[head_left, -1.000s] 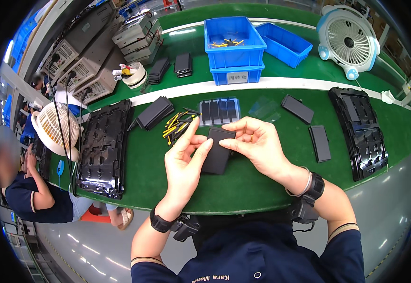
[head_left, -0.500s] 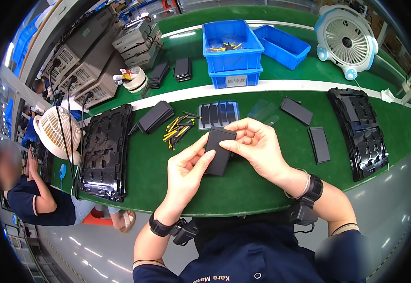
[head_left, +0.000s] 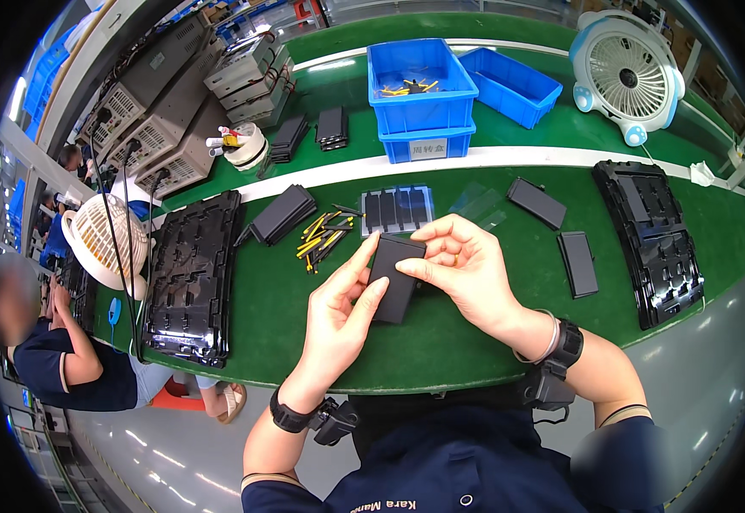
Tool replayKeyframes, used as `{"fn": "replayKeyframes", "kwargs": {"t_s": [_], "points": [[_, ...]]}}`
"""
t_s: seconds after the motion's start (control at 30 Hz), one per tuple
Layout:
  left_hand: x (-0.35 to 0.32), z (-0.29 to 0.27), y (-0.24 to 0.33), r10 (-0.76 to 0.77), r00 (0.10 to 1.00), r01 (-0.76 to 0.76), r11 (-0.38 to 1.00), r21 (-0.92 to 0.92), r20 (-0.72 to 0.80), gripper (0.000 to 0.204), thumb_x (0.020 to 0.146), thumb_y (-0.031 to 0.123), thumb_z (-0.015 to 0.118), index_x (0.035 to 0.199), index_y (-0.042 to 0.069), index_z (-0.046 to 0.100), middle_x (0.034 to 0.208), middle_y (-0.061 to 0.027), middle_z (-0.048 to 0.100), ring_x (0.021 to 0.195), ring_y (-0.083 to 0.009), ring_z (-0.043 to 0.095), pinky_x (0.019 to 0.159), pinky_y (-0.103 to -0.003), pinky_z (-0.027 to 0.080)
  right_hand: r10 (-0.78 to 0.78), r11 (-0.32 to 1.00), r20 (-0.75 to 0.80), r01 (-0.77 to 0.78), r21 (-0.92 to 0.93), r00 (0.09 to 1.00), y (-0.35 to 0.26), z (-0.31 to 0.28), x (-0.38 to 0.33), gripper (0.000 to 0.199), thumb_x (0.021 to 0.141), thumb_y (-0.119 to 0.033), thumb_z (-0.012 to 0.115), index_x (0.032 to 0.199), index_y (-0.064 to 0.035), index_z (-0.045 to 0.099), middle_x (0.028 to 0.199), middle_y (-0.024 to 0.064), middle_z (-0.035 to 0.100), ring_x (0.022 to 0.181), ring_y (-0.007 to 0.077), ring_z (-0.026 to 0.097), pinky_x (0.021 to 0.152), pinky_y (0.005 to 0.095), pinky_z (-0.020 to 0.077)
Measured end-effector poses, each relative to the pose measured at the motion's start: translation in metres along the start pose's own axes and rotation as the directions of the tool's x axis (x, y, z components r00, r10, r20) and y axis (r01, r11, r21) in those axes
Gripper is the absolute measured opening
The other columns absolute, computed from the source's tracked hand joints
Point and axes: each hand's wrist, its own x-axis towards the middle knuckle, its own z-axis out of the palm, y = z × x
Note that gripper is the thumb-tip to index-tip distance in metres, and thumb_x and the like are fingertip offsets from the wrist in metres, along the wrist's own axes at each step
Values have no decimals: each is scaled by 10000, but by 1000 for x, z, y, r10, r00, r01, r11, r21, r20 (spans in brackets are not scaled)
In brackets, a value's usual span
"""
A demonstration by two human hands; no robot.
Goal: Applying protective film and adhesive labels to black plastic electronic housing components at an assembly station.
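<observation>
A flat black rectangular block (head_left: 396,295) is held over the front of the green table, tilted a little. My left hand (head_left: 334,316) grips its left edge between thumb and fingers. At the block's upper right, my right hand (head_left: 475,274) pinches the corner, thumb on the face and fingers behind the top edge. Just beyond lies a clear tray (head_left: 431,205) with several black strips. To its left are a loose pile of yellow-and-black pieces (head_left: 323,241) and a stack of similar black blocks (head_left: 283,214). Two more blocks, one angled (head_left: 536,203) and one nearer (head_left: 578,265), lie to the right.
Stacked black moulded trays stand at left (head_left: 186,282) and right (head_left: 650,248). Behind are blue bins (head_left: 424,111), a tilted blue bin (head_left: 513,90) and a white fan (head_left: 629,77). Another fan (head_left: 103,239) and hanging cables are at left, beside a seated person (head_left: 73,363).
The block has shifted very slightly down and left within my hands. My left thumb and fingers have moved slightly, the forefinger lying straighter along its edge. Everything else looks the same.
</observation>
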Motion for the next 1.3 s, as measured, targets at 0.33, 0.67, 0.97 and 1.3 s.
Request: {"fn": "replayKeyframes", "kwargs": {"t_s": [0.33,0.67,0.97,1.3], "points": [[-3,5,3,51,999,-50,987,152,0,470,884,7,536,1339,51,427,943,-19,514,763,-42,479,708,-180,430,19,1000,-38,-18,9,999,5,-1,-2,263,757,9,701,964,-3,540,800,47,617,679,41,573,613,178,472],[-13,4,4,41,998,-35,989,145,-39,516,884,-44,500,1374,31,355,912,-23,586,781,-43,540,745,-197,462,48,998,84,-44,-54,995,12,1,-4,293,791,-27,684,1059,21,577,860,51,639,756,61,599,701,192,498],[-32,-31,-3,-124,974,126,992,0,-190,487,847,-39,578,1308,-24,425,854,-31,637,766,-42,571,750,-180,453,-173,878,127,212,-429,977,2,-22,15,369,791,-159,690,1106,-18,559,958,118,615,858,188,623,702,297,504],[-54,-78,-9,-183,919,290,914,283,-348,523,792,15,672,1278,-1,480,758,-7,623,710,-46,547,626,-174,450,-325,68,535,584,-809,780,16,-49,46,245,784,-112,629,1011,-21,623,1092,123,614,1037,283,564,867,385,466]]}}
